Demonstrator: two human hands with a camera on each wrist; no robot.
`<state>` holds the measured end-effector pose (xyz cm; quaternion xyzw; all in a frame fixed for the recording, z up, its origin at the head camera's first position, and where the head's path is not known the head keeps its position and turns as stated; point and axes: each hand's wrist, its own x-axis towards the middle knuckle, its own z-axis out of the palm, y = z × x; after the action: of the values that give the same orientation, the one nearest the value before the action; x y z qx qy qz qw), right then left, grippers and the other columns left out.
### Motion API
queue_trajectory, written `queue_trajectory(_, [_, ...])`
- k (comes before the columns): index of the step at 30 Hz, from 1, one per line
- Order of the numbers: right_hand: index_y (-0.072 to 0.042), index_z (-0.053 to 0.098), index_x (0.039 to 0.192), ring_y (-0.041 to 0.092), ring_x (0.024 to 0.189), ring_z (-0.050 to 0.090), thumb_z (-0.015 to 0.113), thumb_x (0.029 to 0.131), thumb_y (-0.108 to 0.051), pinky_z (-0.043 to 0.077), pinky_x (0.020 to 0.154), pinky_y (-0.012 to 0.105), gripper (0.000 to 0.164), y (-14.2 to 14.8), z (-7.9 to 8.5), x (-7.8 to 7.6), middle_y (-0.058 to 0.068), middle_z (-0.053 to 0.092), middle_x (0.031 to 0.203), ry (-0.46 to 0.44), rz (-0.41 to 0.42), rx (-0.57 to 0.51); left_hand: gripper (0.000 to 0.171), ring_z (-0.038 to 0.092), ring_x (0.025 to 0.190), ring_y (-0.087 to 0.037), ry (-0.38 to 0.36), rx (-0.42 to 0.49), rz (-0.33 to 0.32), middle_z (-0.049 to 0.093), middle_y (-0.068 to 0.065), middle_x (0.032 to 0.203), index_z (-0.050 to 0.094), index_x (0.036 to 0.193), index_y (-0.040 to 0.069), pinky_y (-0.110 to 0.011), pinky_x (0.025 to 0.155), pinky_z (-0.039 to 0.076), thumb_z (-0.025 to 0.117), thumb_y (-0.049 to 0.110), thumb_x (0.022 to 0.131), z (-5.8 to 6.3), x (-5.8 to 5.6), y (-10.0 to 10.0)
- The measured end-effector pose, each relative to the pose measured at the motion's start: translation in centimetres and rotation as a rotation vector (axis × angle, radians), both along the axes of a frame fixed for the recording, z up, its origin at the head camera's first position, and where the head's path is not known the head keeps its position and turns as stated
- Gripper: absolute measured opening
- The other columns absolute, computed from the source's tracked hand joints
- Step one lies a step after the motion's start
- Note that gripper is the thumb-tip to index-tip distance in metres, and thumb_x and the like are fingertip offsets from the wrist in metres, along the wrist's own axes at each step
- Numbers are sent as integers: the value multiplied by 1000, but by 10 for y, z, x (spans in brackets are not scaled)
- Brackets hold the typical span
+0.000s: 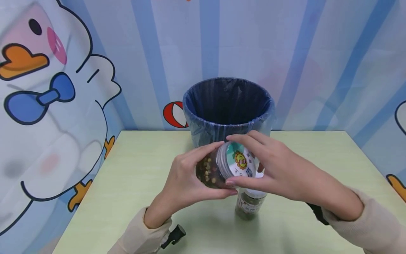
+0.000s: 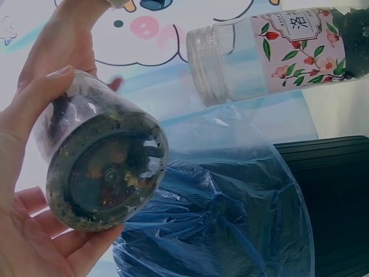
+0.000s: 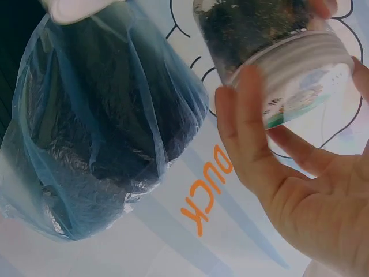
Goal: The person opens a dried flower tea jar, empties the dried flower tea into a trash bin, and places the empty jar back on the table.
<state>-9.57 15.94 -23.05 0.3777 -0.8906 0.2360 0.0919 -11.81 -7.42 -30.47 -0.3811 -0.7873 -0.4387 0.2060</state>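
Observation:
A clear jar point(image 1: 207, 168) of dark, speckled dried contents is tilted on its side above the table. My left hand point(image 1: 182, 178) grips its body, thumb and fingers on opposite sides. Around the rim of its screw lid point(image 1: 240, 160), which bears a cartoon sunflower sticker, curl the fingers and thumb of my right hand point(image 1: 280, 167). The lid sits on the jar's mouth in the right wrist view. Below my right hand stands a second jar point(image 1: 248, 207), partly hidden; the left wrist view shows its pink floral label point(image 2: 300, 49).
Behind the hands stands a bin point(image 1: 228, 132) lined with a blue plastic bag point(image 2: 213, 219). The pale table point(image 1: 152, 169) runs back to a cartoon duck backdrop point(image 1: 177, 42). Each wrist carries a black strap or mount point(image 1: 174, 236).

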Motion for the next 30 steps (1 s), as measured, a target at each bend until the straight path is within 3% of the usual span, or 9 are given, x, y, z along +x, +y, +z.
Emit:
queue_trajectory(3, [-16,50,143,5,80,57,77,87,-41,52,58,21,66,1,0,-1,0,56,120,-49,14,-24,92,60,114,-11,-13,-11,7,62,2,133,56,140,16,-29,90,53,97,36,60,0,1,1])
queue_trajectory(7, [-22,52,143,8,93,58,80,85,-33,55,64,23,65,4,3,-2,-3,53,128,-83,72,-47,93,60,115,-11,-16,-6,-3,61,2,134,55,141,16,-30,90,53,97,35,60,1,1,1])
queue_trajectory(16, [-26,52,143,19,129,46,85,80,-23,52,91,43,71,12,5,-7,0,42,146,4,238,-42,92,62,111,-12,-22,8,-18,62,1,133,57,139,14,-28,85,55,98,32,58,-2,-1,1])
queue_trajectory(30, [-26,49,147,19,128,46,86,79,-21,53,90,41,77,16,5,-6,0,42,147,-7,241,-50,93,62,110,-12,-31,14,-28,62,2,134,56,140,16,-28,84,55,97,33,59,-3,-1,3])
